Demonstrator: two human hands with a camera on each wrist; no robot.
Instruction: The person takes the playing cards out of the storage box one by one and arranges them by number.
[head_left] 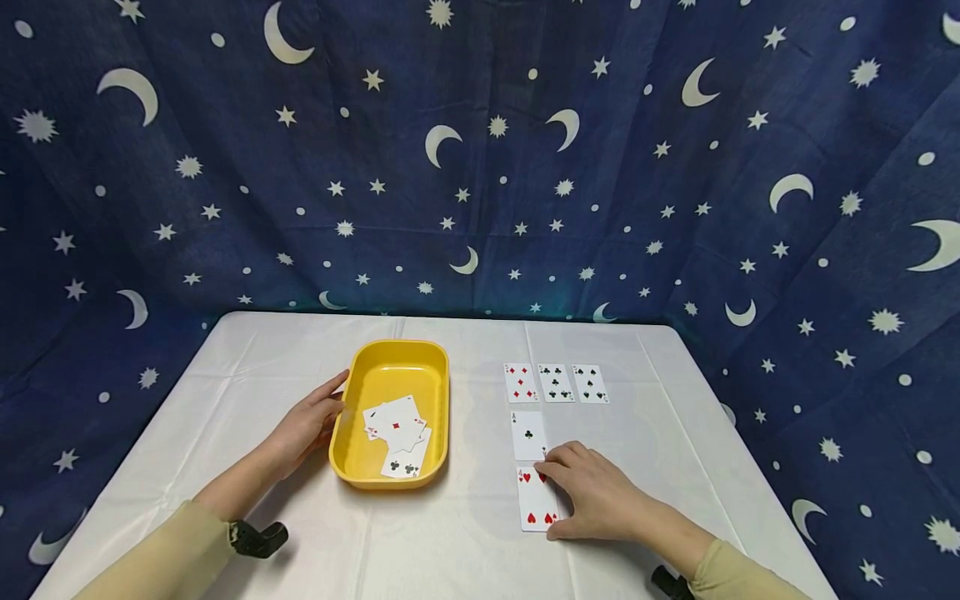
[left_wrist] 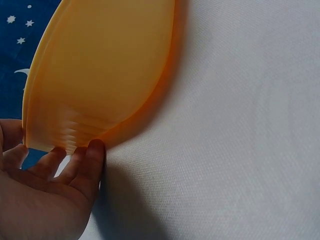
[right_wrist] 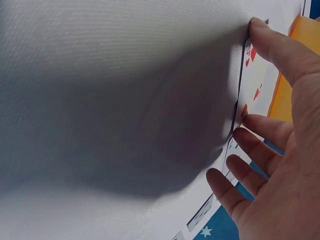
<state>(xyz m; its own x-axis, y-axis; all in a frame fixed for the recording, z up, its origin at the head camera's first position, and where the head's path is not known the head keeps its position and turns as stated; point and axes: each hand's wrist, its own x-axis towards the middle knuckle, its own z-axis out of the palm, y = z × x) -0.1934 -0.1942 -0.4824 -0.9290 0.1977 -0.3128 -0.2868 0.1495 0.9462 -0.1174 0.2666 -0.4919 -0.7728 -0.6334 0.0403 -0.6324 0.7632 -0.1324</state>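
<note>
My left hand (head_left: 309,427) touches the left side of the yellow tray (head_left: 438,392), its fingertips (left_wrist: 95,146) against the outer wall. Inside the tray lies a loose overlapping pile of playing cards (head_left: 396,423), face up, with a single diamond on top. At the right, the thumb and index finger of my right hand (head_left: 600,498) hold the four of hearts (head_left: 534,502) near its two ends, low over the cloth. The other fingers (right_wrist: 227,192) stretch out past the card's edge. Just beyond it is an ace of clubs (head_left: 528,433).
A row of three face-up cards lies behind the ace: a diamonds card (head_left: 521,383), a clubs card (head_left: 556,382) and a spades card (head_left: 591,384). White cloth (head_left: 258,367) covers the table. A dark blue curtain (head_left: 480,208) with moons and stars hangs behind it.
</note>
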